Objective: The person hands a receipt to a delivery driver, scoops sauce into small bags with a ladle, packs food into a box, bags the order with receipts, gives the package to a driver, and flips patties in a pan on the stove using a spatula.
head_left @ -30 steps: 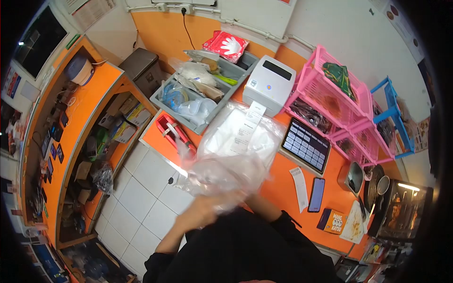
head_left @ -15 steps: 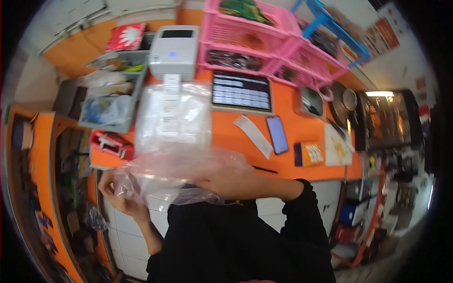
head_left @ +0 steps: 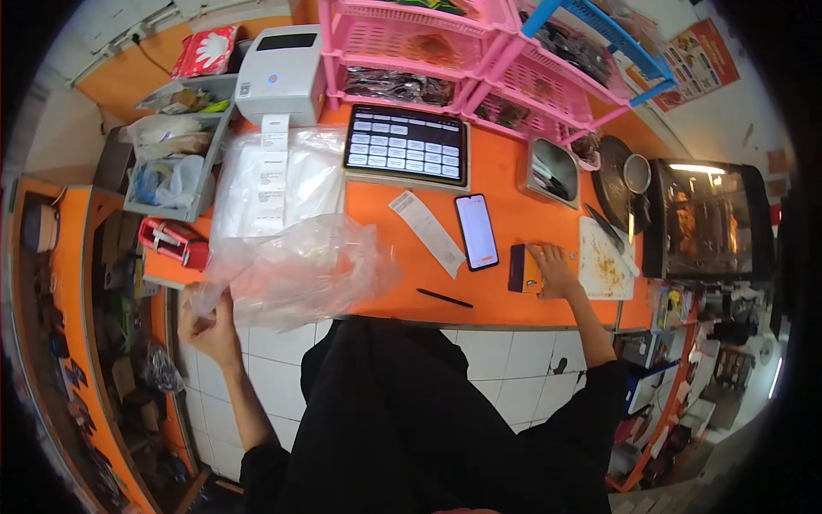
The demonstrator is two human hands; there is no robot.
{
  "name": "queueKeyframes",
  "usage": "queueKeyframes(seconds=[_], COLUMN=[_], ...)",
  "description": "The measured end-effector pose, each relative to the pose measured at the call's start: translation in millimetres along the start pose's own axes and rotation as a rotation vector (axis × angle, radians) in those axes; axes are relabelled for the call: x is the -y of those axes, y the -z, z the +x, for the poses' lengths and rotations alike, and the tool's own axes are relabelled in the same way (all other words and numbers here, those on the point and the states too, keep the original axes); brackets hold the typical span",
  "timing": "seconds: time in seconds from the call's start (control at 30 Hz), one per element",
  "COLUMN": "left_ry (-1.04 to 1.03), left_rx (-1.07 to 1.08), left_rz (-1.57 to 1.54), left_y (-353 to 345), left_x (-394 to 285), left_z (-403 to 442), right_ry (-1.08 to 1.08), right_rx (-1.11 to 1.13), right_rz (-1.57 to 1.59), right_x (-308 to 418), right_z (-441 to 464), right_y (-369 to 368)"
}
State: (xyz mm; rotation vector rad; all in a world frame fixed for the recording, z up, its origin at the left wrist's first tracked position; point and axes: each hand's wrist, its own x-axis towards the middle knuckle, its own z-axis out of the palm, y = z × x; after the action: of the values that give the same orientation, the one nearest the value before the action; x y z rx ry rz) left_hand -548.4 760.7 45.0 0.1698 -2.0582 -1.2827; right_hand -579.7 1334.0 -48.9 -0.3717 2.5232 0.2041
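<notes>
My left hand [head_left: 208,327] pinches the edge of a clear plastic bag [head_left: 304,265] at the front left of the orange counter. The bag spreads out crumpled to the right of that hand, and nothing shows inside it. On the right, my right hand [head_left: 556,272] has its fingers over the top of a small orange and purple box [head_left: 519,268], which rests on the counter. Its thumb side is partly hidden. Left of the box lie a phone [head_left: 476,231] with a lit screen and a paper receipt [head_left: 425,231]. A black pen [head_left: 445,298] lies near the front edge.
A label printer [head_left: 281,73] with a paper strip hanging out stands behind a stack of clear bags [head_left: 235,193]. Behind the phone is a tablet [head_left: 407,146]. A cutting board [head_left: 604,261] with a knife [head_left: 606,226] lies right. Pink racks [head_left: 394,43] line the back.
My right hand has let go of the plastic bag and moved right onto the small box. The left hand still holds the bag, which now lies spread over the counter's front edge. The view has shifted.
</notes>
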Motion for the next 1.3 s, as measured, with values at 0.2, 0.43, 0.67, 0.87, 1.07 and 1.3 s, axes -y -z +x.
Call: queueKeyframes(seconds=[0.2, 0.43, 0.67, 0.87, 1.07, 1.3], left_ry=[0.156, 0.138, -0.035, -0.152, -0.085, -0.47], left_rx=[-0.115, -0.034, 0.345, 0.136, 0.065, -0.016], left_rz=[-0.211, -0.386, -0.307, -0.542, -0.421, -0.368], left_y=[-29.7, -35.6, -5.8, -8.0, -5.3, 2.9], left_x=[-28.0, -41.2, -13.1, -24.1, -18.3, 16.6], left_z=[-9.4, -8.9, -14.1, 21.1, 13.7, 46.7], right_ry=[0.106, 0.354, 0.691, 0.827, 0.689, 0.609], right_rx=[-0.504, -0.15, -0.916, -0.709, -0.434, -0.354], right_rz=[0.815, 2.085, 1.755, 0.238, 0.108, 0.359], right_x=[27.1, 153.8, 354.7, 393.9, 408.2, 407.1], right_z=[-13.9, -9.0, 72.7, 76.9, 96.5, 87.1], right_y=[43.4, 124.6, 153.4, 144.2, 133.5, 119.1])
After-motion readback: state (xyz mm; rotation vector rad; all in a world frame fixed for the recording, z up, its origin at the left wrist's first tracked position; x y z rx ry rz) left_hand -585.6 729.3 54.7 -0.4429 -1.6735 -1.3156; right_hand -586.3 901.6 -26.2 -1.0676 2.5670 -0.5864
